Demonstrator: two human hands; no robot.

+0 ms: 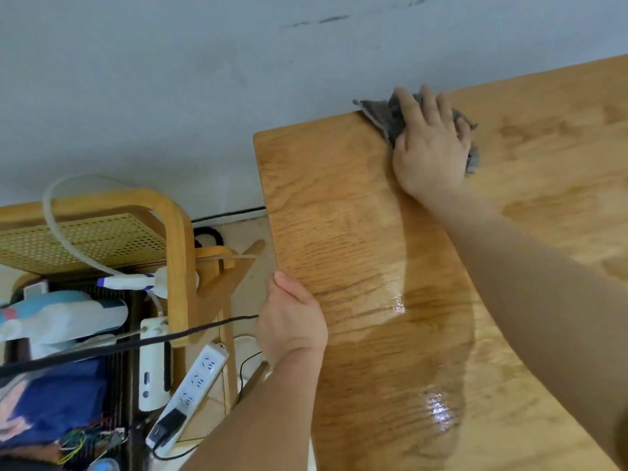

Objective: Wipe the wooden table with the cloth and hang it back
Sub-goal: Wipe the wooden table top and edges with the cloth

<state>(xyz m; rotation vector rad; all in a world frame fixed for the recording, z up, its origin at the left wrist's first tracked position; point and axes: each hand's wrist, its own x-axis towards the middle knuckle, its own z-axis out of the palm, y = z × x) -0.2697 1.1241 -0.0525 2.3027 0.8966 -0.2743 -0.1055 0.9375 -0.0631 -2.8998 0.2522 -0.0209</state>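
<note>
The wooden table point(356, 212) fills the right half of the head view, its top wet and shiny in a broad streak. A grey cloth point(382, 117) lies at the table's far edge by the wall. My right hand point(430, 147) lies flat on the cloth with straight fingers, pressing it against the wood. My left hand point(292, 317) grips the table's left edge, fingers curled over the rim and out of sight below it.
A grey wall point(204, 79) runs directly behind the table. Left of the table stands a wooden rack point(176, 239) with a perforated yellow panel, a white power strip point(195, 379), cables, a hose and several cluttered items on the floor.
</note>
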